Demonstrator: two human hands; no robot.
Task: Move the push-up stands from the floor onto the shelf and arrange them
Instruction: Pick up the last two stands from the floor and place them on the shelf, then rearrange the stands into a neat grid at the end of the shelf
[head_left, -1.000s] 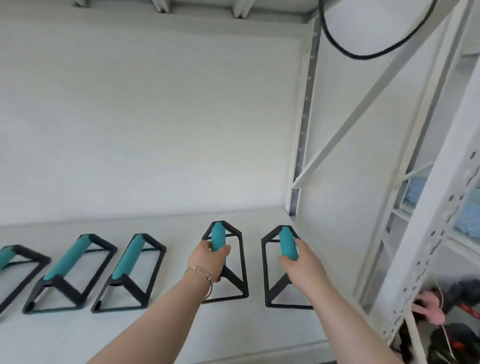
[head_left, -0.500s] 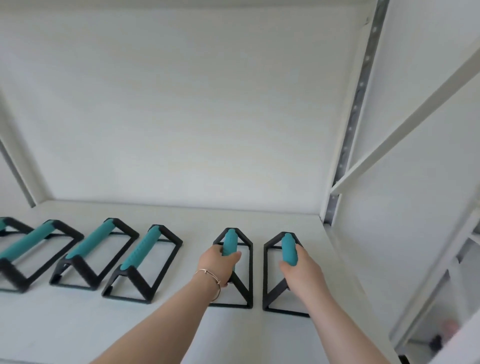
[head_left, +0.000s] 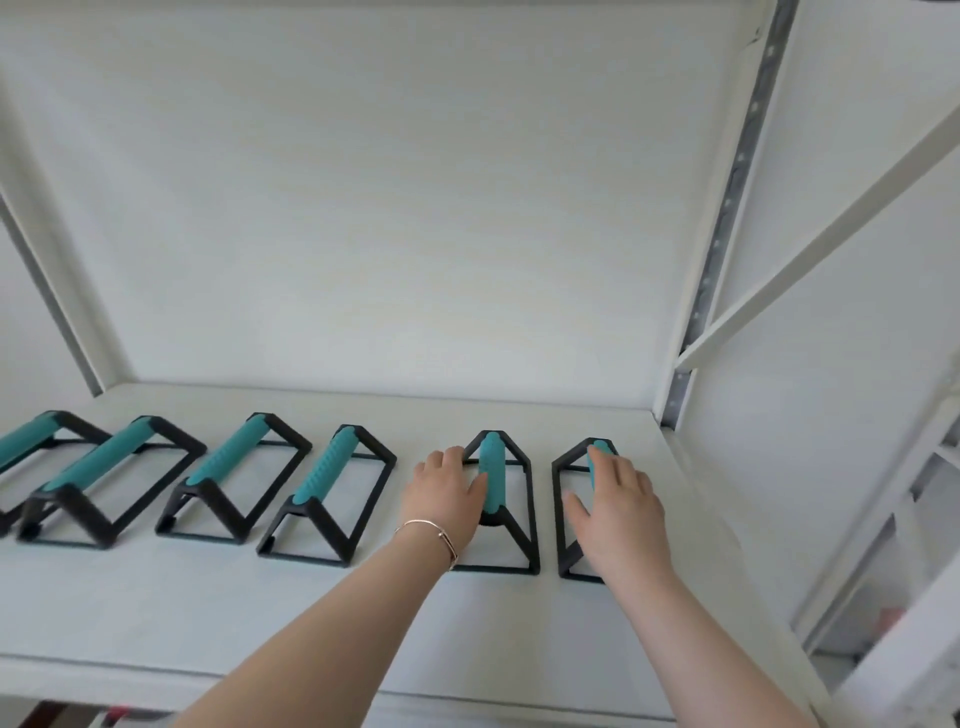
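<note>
Several black push-up stands with teal grips stand in a row on the white shelf (head_left: 156, 613). My left hand (head_left: 447, 493) lies flat with fingers spread just left of the fifth stand (head_left: 492, 475), its thumb against the teal grip. Over the rightmost stand (head_left: 557, 499) my right hand (head_left: 618, 512) hovers with fingers apart, covering most of its grip; only the teal tip shows. Neither hand is closed around a grip. Further left stand another stand (head_left: 332, 467), a third one (head_left: 228, 452) and two more, the last cut off by the frame edge.
A perforated upright post (head_left: 727, 208) and a white diagonal brace (head_left: 831, 234) bound the shelf on the right, close to the rightmost stand. Another slanted brace (head_left: 47, 291) runs at the left. The shelf's front edge (head_left: 311, 686) is near my forearms.
Both hands were wrapped around the two rightmost grips; now their fingers are spread and the grips are released. The two stands rest on the shelf. The view has shifted left.
</note>
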